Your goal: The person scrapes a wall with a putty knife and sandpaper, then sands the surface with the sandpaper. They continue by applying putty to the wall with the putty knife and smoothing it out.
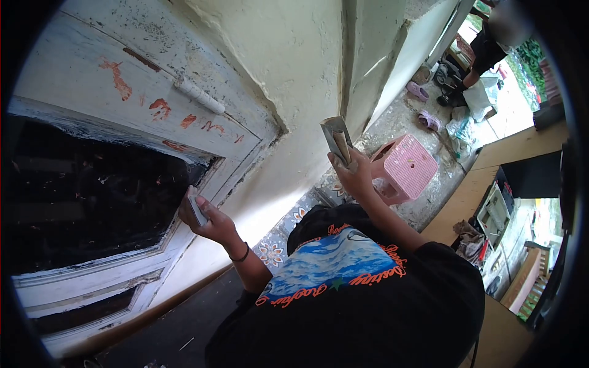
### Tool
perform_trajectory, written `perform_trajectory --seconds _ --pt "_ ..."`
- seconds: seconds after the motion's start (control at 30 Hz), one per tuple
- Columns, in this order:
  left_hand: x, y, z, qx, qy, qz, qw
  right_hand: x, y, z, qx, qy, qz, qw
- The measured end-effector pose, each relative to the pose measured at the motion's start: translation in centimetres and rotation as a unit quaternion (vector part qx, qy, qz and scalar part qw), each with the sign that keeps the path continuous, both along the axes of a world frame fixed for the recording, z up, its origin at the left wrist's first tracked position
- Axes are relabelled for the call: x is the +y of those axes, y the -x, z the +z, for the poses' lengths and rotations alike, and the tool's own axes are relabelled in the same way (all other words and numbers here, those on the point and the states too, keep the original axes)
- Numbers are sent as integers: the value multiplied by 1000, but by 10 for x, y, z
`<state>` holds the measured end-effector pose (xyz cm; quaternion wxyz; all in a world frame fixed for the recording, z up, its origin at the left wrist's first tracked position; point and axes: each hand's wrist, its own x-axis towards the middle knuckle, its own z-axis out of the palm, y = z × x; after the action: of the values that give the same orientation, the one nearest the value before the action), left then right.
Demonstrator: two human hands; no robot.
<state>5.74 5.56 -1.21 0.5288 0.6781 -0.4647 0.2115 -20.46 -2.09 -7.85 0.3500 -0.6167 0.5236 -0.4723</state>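
My left hand (211, 222), with a dark band at the wrist, is closed round a flat grey folded piece of sandpaper (197, 211). It is right at the edge of a worn white wooden frame (202, 179) around a dark pane (86, 190). My right hand (354, 173) is raised away from the frame, its fingers wrapped round a rolled, folded grey-brown sheet that looks like sandpaper (336, 136). Reddish marks (161, 108) and a white-painted hinge (199, 95) show on the frame's upper part.
A pink plastic stool (410, 168) stands on the dusty floor beyond my right hand. Purple clogs (429, 121) and plastic bags (461, 132) lie farther back, near another person (488, 49). Wooden furniture (527, 147) lines the right side. A cream wall (294, 80) adjoins the frame.
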Motion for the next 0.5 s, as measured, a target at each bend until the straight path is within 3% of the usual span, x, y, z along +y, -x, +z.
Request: perform_trajectory --seconds 0.23,0.33,0.4,0.5 --pt "0 8 2 153 38 -35 987 -22 9 -5 17 25 30 999" --pt "-1 14 10 185 38 -4 982 -37 9 1 9 37 12 999" --pt "-4 16 15 146 37 16 988 -48 4 12 17 48 15 999" --pt "-7 22 19 166 71 4 984 -60 -7 38 -25 158 30 987"
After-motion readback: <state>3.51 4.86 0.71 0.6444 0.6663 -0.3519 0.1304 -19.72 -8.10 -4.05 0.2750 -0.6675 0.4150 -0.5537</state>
